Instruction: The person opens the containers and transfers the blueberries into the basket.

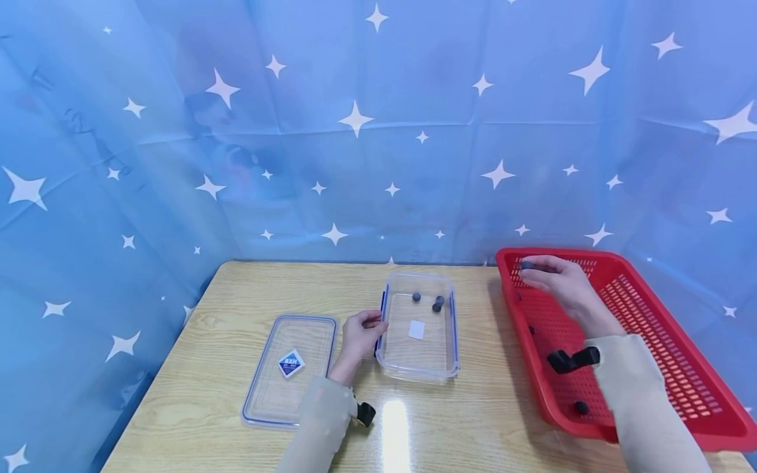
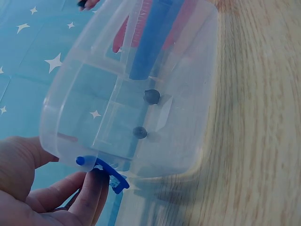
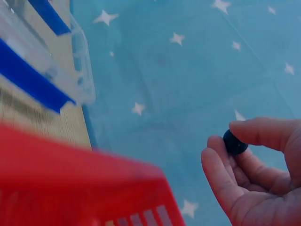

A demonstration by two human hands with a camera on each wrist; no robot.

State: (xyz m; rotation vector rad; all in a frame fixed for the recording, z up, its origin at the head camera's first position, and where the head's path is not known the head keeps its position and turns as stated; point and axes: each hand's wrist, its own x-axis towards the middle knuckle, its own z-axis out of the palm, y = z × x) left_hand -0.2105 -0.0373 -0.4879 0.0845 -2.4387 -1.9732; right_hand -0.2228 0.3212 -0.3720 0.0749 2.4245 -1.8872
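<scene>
In the head view my right hand (image 1: 558,289) is raised over the far left of the red basket (image 1: 526,368), pinching a blueberry (image 3: 235,142) between thumb and fingertips. My left hand (image 1: 359,338) holds the left wall of the clear plastic container (image 1: 416,374), its thumb at the rim and fingers by the blue clip (image 2: 110,174) in the left wrist view. Inside the container lie a few blueberries (image 1: 416,297) near its far end and a white square (image 1: 416,330). More blueberries (image 1: 581,408) sit in the basket, partly hidden by my right arm.
A clear lid (image 1: 272,394) with a blue seal and a diamond label lies on the wooden table (image 1: 195,368), left of the container. Behind the table hangs a blue curtain (image 1: 426,171) with white stars. The basket's raised wall stands between the container and the basket's inside.
</scene>
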